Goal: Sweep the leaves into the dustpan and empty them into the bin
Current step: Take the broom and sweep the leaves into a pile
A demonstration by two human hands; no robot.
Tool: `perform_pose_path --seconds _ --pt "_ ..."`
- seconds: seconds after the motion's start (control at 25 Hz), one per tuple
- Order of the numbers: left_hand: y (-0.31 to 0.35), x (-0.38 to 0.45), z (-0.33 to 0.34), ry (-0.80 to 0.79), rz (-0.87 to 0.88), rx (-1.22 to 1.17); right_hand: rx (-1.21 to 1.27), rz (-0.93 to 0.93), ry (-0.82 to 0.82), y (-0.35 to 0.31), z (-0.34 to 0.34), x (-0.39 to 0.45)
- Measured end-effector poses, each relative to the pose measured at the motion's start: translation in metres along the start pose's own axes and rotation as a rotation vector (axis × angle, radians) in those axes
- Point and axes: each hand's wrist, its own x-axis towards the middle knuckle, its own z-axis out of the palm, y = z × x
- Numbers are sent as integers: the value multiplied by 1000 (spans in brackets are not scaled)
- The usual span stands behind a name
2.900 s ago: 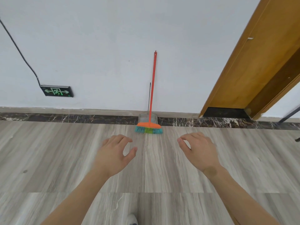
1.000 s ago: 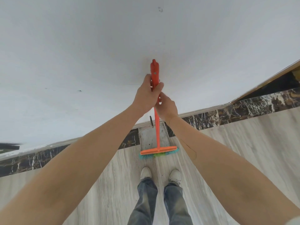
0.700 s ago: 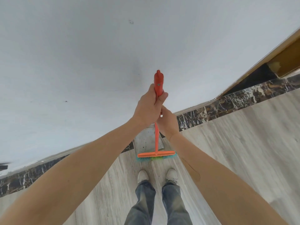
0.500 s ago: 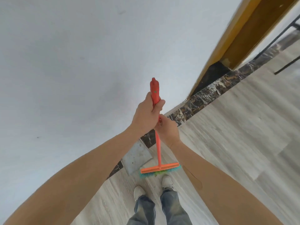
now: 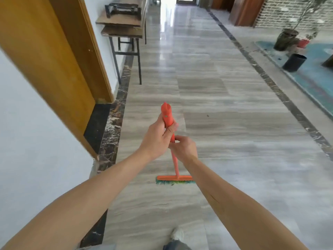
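Note:
An orange broom [image 5: 174,159] stands nearly upright in front of me, its orange head with teal bristles [image 5: 173,179] on or just above the grey floor. My left hand [image 5: 157,137] grips the thick top of the handle. Just below it, my right hand [image 5: 183,148] is closed around the thin shaft. A black bin [image 5: 294,62] stands far right on a blue carpet [image 5: 317,78]. Small dark specks, perhaps leaves [image 5: 279,59], lie near it. A grey sliver by the left wall [image 5: 93,167] may be the dustpan; I cannot tell.
A wooden door frame [image 5: 54,60] and white wall run along my left. Stacked wooden tables on black legs [image 5: 124,31] stand further along that wall. A dark plant pot [image 5: 286,39] and a red pot [image 5: 303,43] sit at the far right. The corridor floor [image 5: 207,87] stretches ahead.
My view has swung from the white wall to the corridor. Both hands kept hold of the broom, which has come away from the wall and the dustpan.

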Motion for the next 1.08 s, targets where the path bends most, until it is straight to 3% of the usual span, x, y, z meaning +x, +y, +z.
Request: perform_pose_path --seconds 0.16,0.32,0.44,0.64,0.72,0.8,1.08 --pt "43 70 85 -148 117 -82 179 132 141 30 -96 34" --pt "67 111 153 -260 149 -171 760 402 159 60 -164 66" --pt "75 132 189 -352 137 -257 1064 528 176 79 -206 87" --pt "74 185 217 -825 23 -705 1334 668 152 105 -260 136" --pt "71 221 231 -904 -110 -656 1398 724 72 114 -273 168" --pt "71 270 245 -954 -200 -501 1366 727 92 115 -284 211" --pt "48 493 273 -1435 -163 -73 1256 589 156 94 -335 414"
